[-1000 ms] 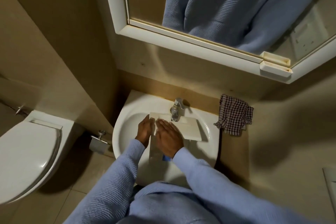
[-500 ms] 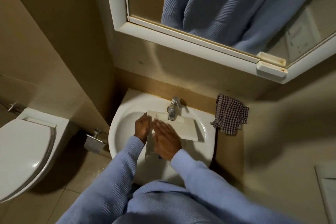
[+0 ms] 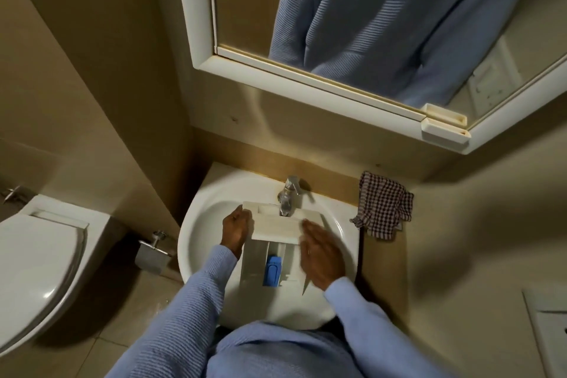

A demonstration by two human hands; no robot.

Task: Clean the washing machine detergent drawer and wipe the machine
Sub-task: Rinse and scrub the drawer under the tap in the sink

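White sink [image 3: 199, 236] holding the detergent drawer [image 3: 276, 225], which lies across the basin, front panel under the tap [image 3: 288, 198]. Right hand [image 3: 320, 255], blurred, fingers straight and flat, at the drawer's right edge; left hand [image 3: 236, 228] grips its left edge. 1 blue insert [image 3: 271, 271] sits inside.

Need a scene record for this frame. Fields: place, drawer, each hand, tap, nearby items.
place: bathroom sink below a mirror
drawer: detergent drawer lies in the sink, its front panel under the tap; blue insert in a middle compartment
left hand: grips the drawer's left front corner
right hand: flat, fingers straight, at the drawer's right edge; blurred, contact unclear
water: cannot tell if it runs
nearby: checked cloth hangs right of the sink; toilet at left
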